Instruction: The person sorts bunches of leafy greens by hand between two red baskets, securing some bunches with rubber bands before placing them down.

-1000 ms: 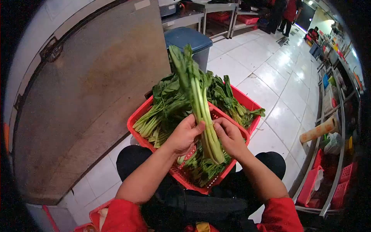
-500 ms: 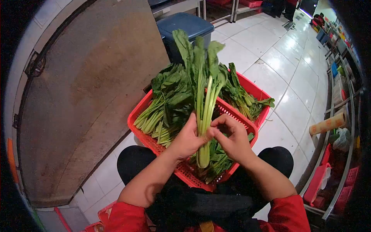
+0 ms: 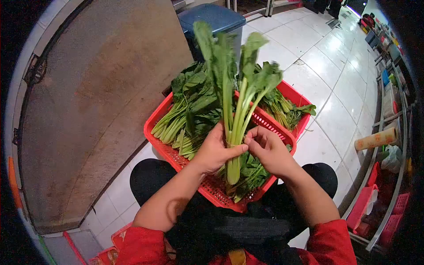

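The left hand (image 3: 214,152) is closed around the lower stems of a bunch of greens (image 3: 235,128), its thumb laid across the front. The right hand (image 3: 270,152) is bent at the right side of the stems, thumb and forefinger drawn together in a pinch; whether anything is caught between them cannot be made out. A thin band (image 3: 234,145) crosses the stems near the left thumb.

The bunch is held above the front basket (image 3: 165,152), a red one with holes in its sides, with the leaves pointing away from the person and the pale stem ends toward the lap. In the left part of the front basket lies a pile of greens (image 3: 181,117), stems toward the person; loose greens (image 3: 251,179) lie in its near right part, below the hands.

Behind and to the right of the front basket is another red basket (image 3: 304,123) with more greens (image 3: 280,108) in it. Beyond the front basket stands a bin with a blue lid (image 3: 212,18). Left of it is a large brown-stained panel (image 3: 106,101). Well to its right, a rack (image 3: 380,176) holds a roll (image 3: 375,139).
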Action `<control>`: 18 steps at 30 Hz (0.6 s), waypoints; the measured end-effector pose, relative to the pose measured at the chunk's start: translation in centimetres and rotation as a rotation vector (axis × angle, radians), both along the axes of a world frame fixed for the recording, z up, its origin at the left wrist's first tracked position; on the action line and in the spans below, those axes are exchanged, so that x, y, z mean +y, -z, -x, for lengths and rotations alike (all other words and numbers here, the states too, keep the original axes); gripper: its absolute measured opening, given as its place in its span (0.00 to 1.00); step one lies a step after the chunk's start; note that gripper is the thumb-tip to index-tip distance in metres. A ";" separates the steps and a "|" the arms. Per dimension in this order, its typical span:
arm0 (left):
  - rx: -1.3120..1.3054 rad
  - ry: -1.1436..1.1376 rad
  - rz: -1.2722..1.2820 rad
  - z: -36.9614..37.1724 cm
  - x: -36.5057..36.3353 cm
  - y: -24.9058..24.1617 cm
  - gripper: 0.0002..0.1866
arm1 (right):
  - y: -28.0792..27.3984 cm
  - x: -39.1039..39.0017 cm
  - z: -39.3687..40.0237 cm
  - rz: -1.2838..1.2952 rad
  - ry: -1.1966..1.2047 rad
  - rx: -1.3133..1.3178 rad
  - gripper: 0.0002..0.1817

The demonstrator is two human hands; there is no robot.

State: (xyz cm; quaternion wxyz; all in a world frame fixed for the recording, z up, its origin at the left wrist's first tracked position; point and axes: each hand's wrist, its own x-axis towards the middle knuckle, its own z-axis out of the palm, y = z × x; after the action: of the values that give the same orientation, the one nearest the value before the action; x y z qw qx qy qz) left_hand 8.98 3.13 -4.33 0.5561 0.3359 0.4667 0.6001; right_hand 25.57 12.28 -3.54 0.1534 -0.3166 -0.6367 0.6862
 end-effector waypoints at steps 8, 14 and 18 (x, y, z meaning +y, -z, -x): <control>-0.050 -0.096 -0.022 -0.5 0.1 1.1 0.42 | 0.9 -2.6 1.5 0.027 0.354 0.180 0.05; 0.234 0.014 -0.028 -0.1 -0.1 1.5 0.42 | 1.4 -0.4 1.2 0.371 0.286 0.332 0.13; 0.207 -0.023 -0.086 -0.3 0.2 0.4 0.41 | -1.4 -0.2 0.9 0.615 0.207 0.420 0.20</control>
State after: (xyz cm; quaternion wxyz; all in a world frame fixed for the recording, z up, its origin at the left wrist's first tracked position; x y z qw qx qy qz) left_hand 9.25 3.36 -4.69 0.4831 0.4144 0.4993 0.5879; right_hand 24.65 12.13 -2.14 0.2469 -0.2631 -0.3206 0.8758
